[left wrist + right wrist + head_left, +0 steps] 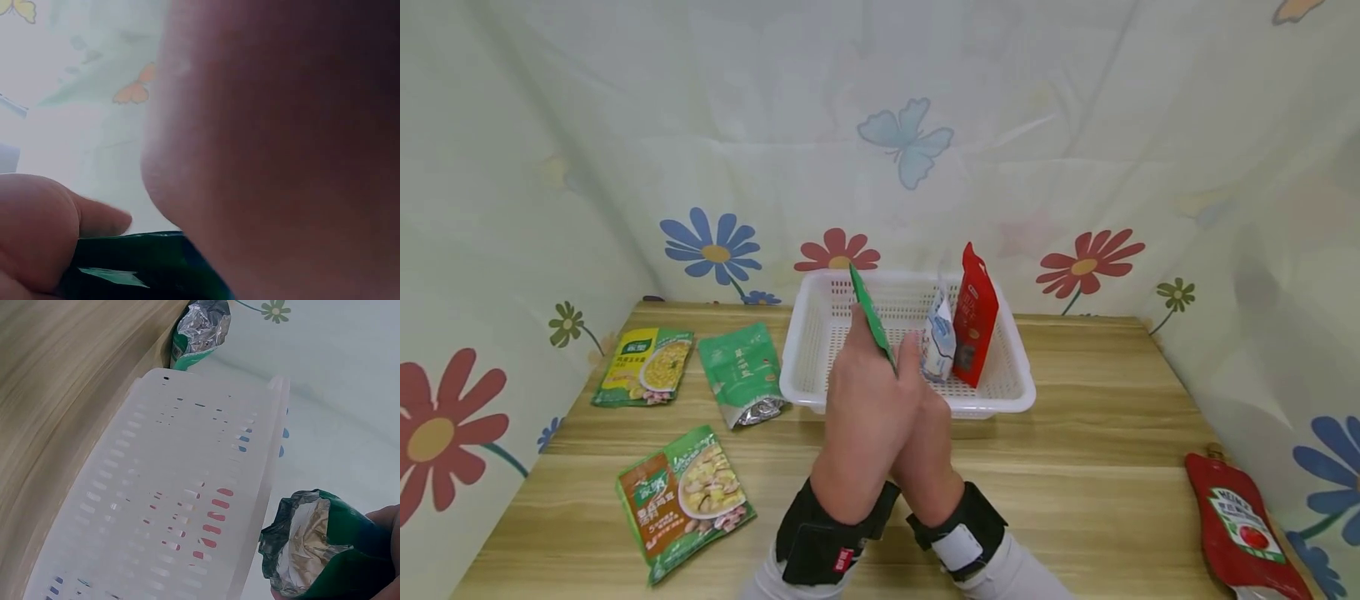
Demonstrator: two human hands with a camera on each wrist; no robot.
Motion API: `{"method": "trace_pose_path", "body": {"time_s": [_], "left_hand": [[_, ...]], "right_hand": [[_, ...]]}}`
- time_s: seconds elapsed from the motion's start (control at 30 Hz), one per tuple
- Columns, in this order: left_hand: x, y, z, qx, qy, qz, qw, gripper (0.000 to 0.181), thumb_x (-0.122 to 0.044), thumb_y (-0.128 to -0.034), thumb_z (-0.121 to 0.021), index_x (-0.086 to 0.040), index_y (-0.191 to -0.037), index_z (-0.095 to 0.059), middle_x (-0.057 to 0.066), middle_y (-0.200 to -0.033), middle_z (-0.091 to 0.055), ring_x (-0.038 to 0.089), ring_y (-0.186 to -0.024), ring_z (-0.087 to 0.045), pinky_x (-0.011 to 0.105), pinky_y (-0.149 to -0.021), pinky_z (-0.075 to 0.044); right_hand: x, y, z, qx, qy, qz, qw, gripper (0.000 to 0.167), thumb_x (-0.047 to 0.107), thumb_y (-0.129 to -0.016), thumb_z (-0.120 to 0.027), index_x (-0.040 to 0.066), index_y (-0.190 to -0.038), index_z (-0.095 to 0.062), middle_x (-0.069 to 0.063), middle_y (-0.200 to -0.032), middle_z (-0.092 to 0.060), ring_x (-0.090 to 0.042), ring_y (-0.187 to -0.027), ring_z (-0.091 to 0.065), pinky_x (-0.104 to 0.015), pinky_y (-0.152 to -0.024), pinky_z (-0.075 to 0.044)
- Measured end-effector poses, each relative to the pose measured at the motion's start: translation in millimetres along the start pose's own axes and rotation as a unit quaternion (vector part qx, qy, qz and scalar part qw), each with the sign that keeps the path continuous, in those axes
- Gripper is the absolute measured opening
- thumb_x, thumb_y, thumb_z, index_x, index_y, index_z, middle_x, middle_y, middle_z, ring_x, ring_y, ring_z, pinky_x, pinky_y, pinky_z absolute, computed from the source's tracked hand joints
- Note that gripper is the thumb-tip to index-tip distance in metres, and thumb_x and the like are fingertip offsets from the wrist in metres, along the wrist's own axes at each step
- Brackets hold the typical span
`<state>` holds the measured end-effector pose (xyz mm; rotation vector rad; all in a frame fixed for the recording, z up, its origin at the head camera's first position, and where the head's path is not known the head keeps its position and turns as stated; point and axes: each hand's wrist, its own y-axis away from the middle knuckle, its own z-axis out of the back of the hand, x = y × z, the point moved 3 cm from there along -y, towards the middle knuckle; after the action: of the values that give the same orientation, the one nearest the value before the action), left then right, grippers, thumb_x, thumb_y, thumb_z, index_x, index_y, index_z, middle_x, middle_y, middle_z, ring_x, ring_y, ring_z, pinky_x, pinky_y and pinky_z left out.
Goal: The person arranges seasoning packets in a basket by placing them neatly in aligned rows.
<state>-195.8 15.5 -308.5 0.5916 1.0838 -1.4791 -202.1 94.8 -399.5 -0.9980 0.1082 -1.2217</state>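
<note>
Over the white basket [805, 333], both hands come together at a green foil pouch [871, 312], seen nearly edge-on from the head. My left hand [867, 408] grips it from the near side and hides part of my right hand [928, 425], which holds the pouch too, partly hidden. In the right wrist view the silvery bottom of the pouch [306, 544] shows beside the basket wall [175, 475]. A dark green strip of the pouch [150, 262] appears low in the left wrist view. Inside the basket, a red packet [976, 325] stands beside a white-and-blue packet [940, 337].
Left of the basket lie another green pouch [741, 371], a yellow-green soup packet [646, 365] and a brown-green soup packet [685, 500]. A red ketchup pouch [1243, 521] lies by the right edge of the wooden table [1090, 467]. Patterned cloth [760, 125] surrounds the back and sides.
</note>
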Motion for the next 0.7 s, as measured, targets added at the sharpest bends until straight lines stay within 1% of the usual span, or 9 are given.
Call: {"method": "trace_pose_path", "body": {"time_s": [0.1,0.23,0.33,0.4,0.5,0.57,0.7], "left_hand": [[-1.1,0.2,1.3,-0.022,-0.015,-0.004,0.9996,0.048,-0.024,-0.1023,-0.06,-0.002,-0.142,-0.043,0.014,-0.125,-0.07,0.032,-0.11,-0.074,0.053,-0.087,-0.06],[-1.8,0.2,2.7,-0.032,-0.023,0.008,0.9992,0.042,-0.021,-0.1031,-0.057,-0.001,-0.138,-0.048,0.014,-0.122,-0.072,0.033,-0.104,-0.075,0.052,-0.083,-0.061],[-1.5,0.5,3.2,-0.04,-0.04,0.016,0.9983,0.039,-0.024,-0.1035,-0.056,0.0,-0.134,-0.052,0.015,-0.119,-0.073,0.033,-0.101,-0.076,0.05,-0.081,-0.062],[-1.5,0.7,3.4,-0.044,-0.055,0.019,0.9974,0.036,-0.025,-0.1037,-0.055,0.002,-0.128,-0.055,0.017,-0.114,-0.074,0.034,-0.098,-0.076,0.049,-0.078,-0.063],[-2.2,0.6,3.6,-0.046,-0.076,0.02,0.9958,0.032,-0.025,-0.1038,-0.055,0.003,-0.119,-0.058,0.019,-0.107,-0.075,0.035,-0.093,-0.077,0.049,-0.074,-0.063],[-3.2,0.2,3.8,-0.042,-0.089,0.028,0.9948,0.031,-0.024,-0.1033,-0.055,0.004,-0.116,-0.059,0.02,-0.103,-0.075,0.037,-0.089,-0.077,0.049,-0.071,-0.063],[-3.2,-1.3,4.6,-0.021,-0.116,0.055,0.9916,0.033,-0.023,-0.1007,-0.061,0.005,-0.117,-0.06,0.023,-0.105,-0.074,0.04,-0.091,-0.076,0.05,-0.072,-0.063]], "right_hand": [[1.7,-0.6,0.8,-0.017,-0.04,0.0,0.9991,0.037,0.012,-0.085,-0.082,-0.003,-0.115,-0.069,-0.015,-0.103,-0.079,-0.028,-0.092,-0.077,-0.04,-0.078,-0.062],[3.3,-2.4,0.0,-0.023,-0.036,0.017,0.9989,0.055,0.016,-0.084,-0.084,0.001,-0.132,-0.061,-0.014,-0.122,-0.075,-0.026,-0.108,-0.075,-0.04,-0.087,-0.06],[3.5,-3.1,-0.7,-0.021,-0.028,0.015,0.9993,0.058,0.018,-0.084,-0.084,0.003,-0.135,-0.061,-0.013,-0.126,-0.073,-0.026,-0.112,-0.073,-0.04,-0.09,-0.058],[3.3,-2.6,-1.0,-0.022,-0.026,0.013,0.9994,0.055,0.018,-0.084,-0.085,0.003,-0.132,-0.063,-0.013,-0.124,-0.074,-0.026,-0.11,-0.074,-0.04,-0.089,-0.059],[3.8,-2.7,-1.2,-0.021,-0.026,0.01,0.9994,0.056,0.017,-0.084,-0.085,0.003,-0.133,-0.063,-0.013,-0.124,-0.074,-0.026,-0.11,-0.074,-0.039,-0.089,-0.059],[4.2,-2.7,-1.3,-0.022,-0.031,0.01,0.9992,0.056,0.016,-0.084,-0.085,0.003,-0.133,-0.062,-0.012,-0.124,-0.074,-0.025,-0.111,-0.074,-0.039,-0.09,-0.058],[5.6,-2.8,-1.2,-0.017,-0.023,0.014,0.9995,0.056,0.015,-0.083,-0.086,0.002,-0.132,-0.062,-0.012,-0.123,-0.074,-0.025,-0.11,-0.074,-0.04,-0.09,-0.059]]}}
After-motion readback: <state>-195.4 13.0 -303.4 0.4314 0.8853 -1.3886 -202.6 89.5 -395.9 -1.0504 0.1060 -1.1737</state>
